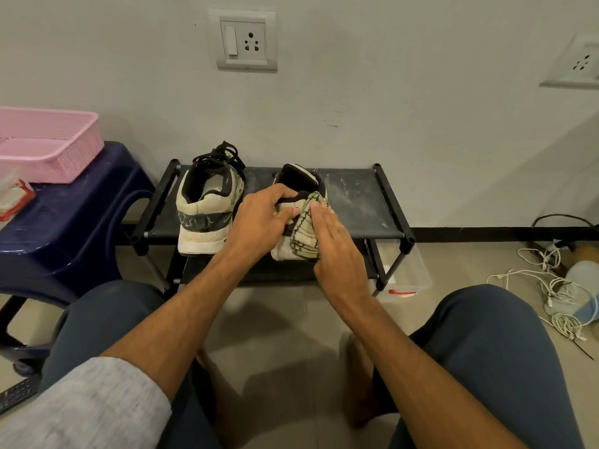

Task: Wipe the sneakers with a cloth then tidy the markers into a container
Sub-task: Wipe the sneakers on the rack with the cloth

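Two worn cream-and-black sneakers stand heel-toward-me on the top shelf of a low black shoe rack [356,202]. The left sneaker [207,209] stands free. My left hand [262,218] grips the heel collar of the right sneaker [298,179]. My right hand [334,247] lies with straight fingers on a folded cream cloth with dark green stitching [306,231], pressing it against the right sneaker's heel and outer side. A clear plastic container [408,277] with a red marker [402,292] in it sits on the floor to the right of the rack's lower shelf.
A pink mesh basket [48,147] and a red-white packet [16,199] sit on a dark blue plastic stool [74,222] at left. Tangled white cables [557,293] and a pale blue object lie on the floor at right. My knees flank the rack.
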{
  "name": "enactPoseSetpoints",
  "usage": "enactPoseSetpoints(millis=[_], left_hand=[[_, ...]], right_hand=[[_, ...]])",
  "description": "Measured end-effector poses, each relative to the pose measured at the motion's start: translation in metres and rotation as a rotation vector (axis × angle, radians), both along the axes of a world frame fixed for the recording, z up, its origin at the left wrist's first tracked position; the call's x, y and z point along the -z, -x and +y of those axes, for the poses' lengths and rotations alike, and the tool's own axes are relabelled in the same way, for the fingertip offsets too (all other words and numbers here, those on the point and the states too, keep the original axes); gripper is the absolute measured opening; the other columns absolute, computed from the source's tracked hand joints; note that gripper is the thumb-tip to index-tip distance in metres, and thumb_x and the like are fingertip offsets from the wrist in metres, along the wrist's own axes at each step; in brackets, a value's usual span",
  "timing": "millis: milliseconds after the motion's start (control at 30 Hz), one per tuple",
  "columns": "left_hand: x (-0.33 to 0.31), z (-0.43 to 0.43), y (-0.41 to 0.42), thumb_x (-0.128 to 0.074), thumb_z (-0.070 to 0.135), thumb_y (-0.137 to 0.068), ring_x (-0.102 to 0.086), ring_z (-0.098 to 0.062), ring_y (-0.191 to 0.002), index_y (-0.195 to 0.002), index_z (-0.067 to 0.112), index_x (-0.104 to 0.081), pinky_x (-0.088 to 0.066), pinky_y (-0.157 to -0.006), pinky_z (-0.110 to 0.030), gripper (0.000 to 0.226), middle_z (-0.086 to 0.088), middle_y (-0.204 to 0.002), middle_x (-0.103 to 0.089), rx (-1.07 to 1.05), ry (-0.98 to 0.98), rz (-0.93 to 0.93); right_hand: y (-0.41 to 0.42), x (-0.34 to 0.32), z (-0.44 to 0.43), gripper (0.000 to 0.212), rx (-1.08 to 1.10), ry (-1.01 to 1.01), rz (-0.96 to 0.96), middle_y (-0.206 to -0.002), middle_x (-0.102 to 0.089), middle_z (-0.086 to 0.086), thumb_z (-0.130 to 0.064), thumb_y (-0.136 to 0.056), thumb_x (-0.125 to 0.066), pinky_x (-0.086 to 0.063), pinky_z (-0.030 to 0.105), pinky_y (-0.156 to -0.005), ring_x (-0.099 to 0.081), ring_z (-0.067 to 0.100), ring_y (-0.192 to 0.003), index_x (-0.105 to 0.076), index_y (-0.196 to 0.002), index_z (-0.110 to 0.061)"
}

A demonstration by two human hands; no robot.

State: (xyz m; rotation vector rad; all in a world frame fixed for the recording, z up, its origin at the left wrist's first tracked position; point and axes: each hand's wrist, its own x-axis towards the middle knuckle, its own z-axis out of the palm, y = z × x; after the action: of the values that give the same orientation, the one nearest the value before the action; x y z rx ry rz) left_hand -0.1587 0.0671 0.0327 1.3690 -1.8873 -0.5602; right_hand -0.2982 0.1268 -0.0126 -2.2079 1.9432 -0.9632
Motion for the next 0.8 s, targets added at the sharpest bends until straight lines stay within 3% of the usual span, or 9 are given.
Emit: enactPoseSetpoints(millis=[67,200,367,433,567,700,800], left_hand=[[0.000,0.001,0.002,-0.068,0.020,-0.088,-0.057,-0.001,-0.092,-0.116,0.022,-0.067,-0.047,-0.086,-0.022,0.027,0.007,-0.105,-0.069,-0.030,-0.003,0.026],[0.000,0.002,0.005,-0.067,0.020,-0.090,-0.057,-0.001,-0.089,-0.115,0.021,-0.067,-0.047,-0.084,-0.021,0.025,0.005,-0.104,-0.070,-0.055,0.002,0.029],[-0.001,0.003,0.006,-0.067,0.020,-0.089,-0.059,-0.004,-0.086,-0.114,0.021,-0.068,-0.051,-0.086,-0.027,0.025,0.004,-0.103,-0.070,-0.083,-0.012,0.031],[-0.002,0.003,0.006,-0.068,0.021,-0.089,-0.061,-0.006,-0.087,-0.114,0.022,-0.068,-0.053,-0.087,-0.032,0.025,0.005,-0.102,-0.070,-0.085,-0.020,0.033],[-0.001,0.004,0.008,-0.067,0.022,-0.089,-0.061,-0.006,-0.091,-0.115,0.020,-0.068,-0.052,-0.088,-0.030,0.026,0.004,-0.107,-0.070,-0.065,-0.003,-0.014],[0.000,0.005,0.009,-0.067,0.024,-0.089,-0.059,-0.004,-0.091,-0.117,0.021,-0.067,-0.051,-0.088,-0.028,0.028,0.005,-0.108,-0.070,-0.080,0.009,-0.031],[0.000,0.003,0.010,-0.068,0.025,-0.089,-0.062,-0.005,-0.090,-0.115,0.022,-0.068,-0.052,-0.087,-0.031,0.026,0.005,-0.105,-0.071,-0.090,0.015,-0.032]], right_hand=[[-0.001,0.001,0.004,0.083,0.020,-0.019,0.065,-0.154,-0.032,0.016,0.015,-0.078,-0.060,-0.038,0.050,-0.110,-0.031,0.031,-0.143,-0.026,-0.151,-0.006],[-0.008,0.007,0.017,0.082,0.030,-0.009,0.177,-0.146,-0.043,0.024,0.013,-0.070,-0.071,-0.043,0.051,-0.105,-0.042,0.038,-0.135,-0.039,-0.144,0.000],[-0.003,-0.001,0.014,0.080,0.104,-0.243,0.143,-0.161,-0.008,0.018,-0.001,-0.093,-0.054,-0.025,0.042,-0.119,-0.010,0.029,-0.149,-0.002,-0.154,-0.007],[-0.009,-0.004,0.023,0.080,0.080,-0.249,0.165,-0.161,-0.004,0.019,-0.002,-0.095,-0.052,-0.024,0.040,-0.119,-0.007,0.029,-0.150,0.002,-0.154,-0.006],[-0.015,-0.006,0.035,0.078,0.099,-0.310,0.184,-0.160,-0.012,0.021,-0.005,-0.095,-0.054,-0.026,0.036,-0.116,-0.015,0.030,-0.148,-0.002,-0.154,-0.003],[-0.004,-0.013,0.018,0.075,0.199,-0.393,0.088,-0.150,-0.036,0.018,-0.007,-0.092,-0.058,-0.042,0.037,-0.104,-0.040,0.028,-0.135,-0.013,-0.152,-0.001],[-0.016,-0.014,0.031,0.077,0.161,-0.411,0.155,-0.155,-0.026,0.021,-0.010,-0.094,-0.059,-0.038,0.038,-0.109,-0.032,0.030,-0.141,-0.009,-0.153,-0.001]])
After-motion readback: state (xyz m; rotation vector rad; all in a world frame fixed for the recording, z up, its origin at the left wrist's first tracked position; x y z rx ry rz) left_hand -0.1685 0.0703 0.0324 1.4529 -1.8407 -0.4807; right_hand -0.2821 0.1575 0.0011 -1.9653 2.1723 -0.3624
